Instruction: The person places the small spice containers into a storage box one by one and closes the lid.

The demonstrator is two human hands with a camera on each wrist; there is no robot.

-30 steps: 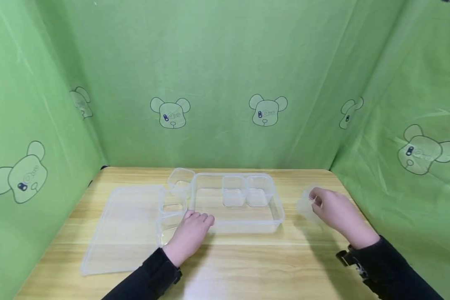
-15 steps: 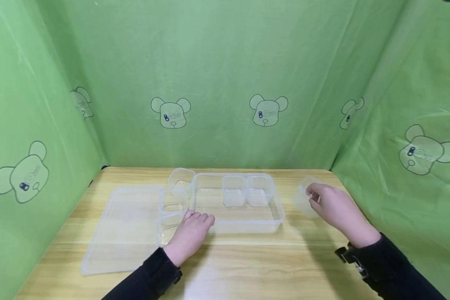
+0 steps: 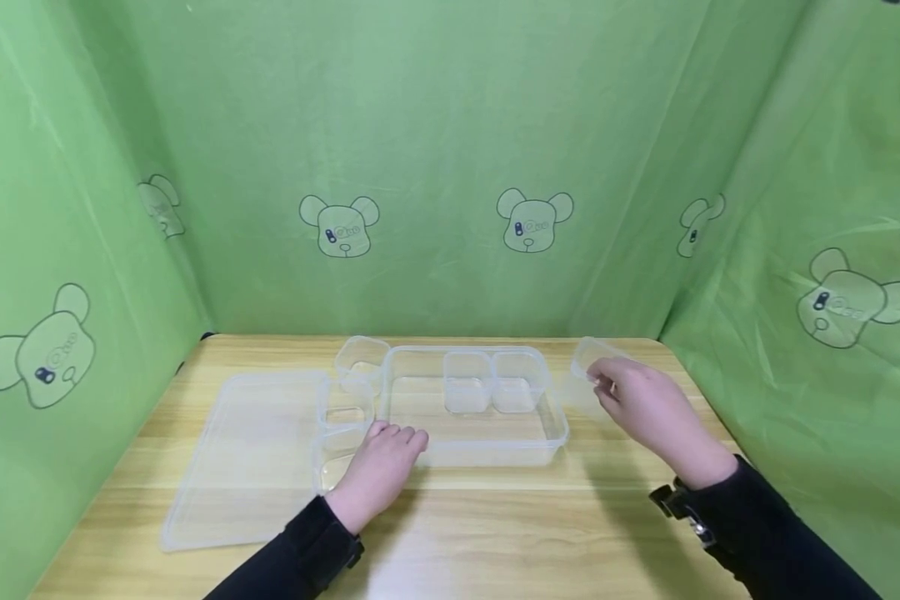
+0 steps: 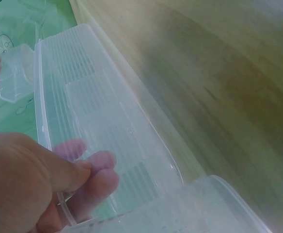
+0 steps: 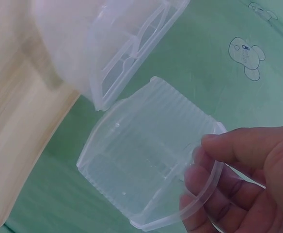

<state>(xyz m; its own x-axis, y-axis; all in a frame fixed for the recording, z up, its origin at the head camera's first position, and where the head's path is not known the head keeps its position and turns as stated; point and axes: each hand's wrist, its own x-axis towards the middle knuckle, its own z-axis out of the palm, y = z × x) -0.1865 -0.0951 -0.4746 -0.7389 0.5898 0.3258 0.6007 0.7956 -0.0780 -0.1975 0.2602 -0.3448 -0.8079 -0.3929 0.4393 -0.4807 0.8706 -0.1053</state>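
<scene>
A large clear plastic box (image 3: pixel 487 455) stands on the table, and my left hand (image 3: pixel 381 473) grips its near rim at the left corner. Through the wall of the box, the left wrist view shows fingertips (image 4: pixel 102 182) on one side and the thumb on the other. To the right of the box, my right hand (image 3: pixel 648 408) pinches the rim of a small clear plastic container (image 5: pixel 141 150), held above the table and partly hidden by the hand in the head view. Inside the box, two similar small containers (image 3: pixel 467 383) sit side by side at the back right.
Left of the box, three more small clear containers (image 3: pixel 345 408) form a rough column. Beside them a flat translucent lid (image 3: pixel 240 467) lies on the wooden table (image 3: pixel 495 533). Green cloth walls (image 3: pixel 435 283) with bear prints enclose the back and both sides.
My right hand has moved left and slightly away from me, bringing the small container closer to the box. The left hand and the large box have stayed in place.
</scene>
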